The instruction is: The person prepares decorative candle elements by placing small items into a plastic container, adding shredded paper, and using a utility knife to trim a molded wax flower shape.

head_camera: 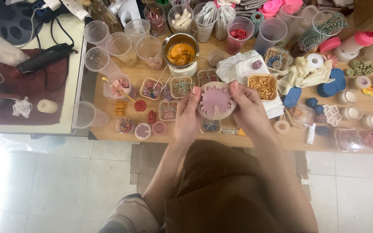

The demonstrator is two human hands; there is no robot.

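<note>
Both hands, left hand (pixel 186 113) and right hand (pixel 248 108), gripped a round pink mold (pixel 216 101) at frame center, above the wooden table (pixel 290 139). Metal pot (pixel 180 51) with orange wax sat just above; plastic cups (pixel 109 47) upper left.

Both hands (pixel 187 113) (pixel 248 108) raised (fingers curled)
</note>
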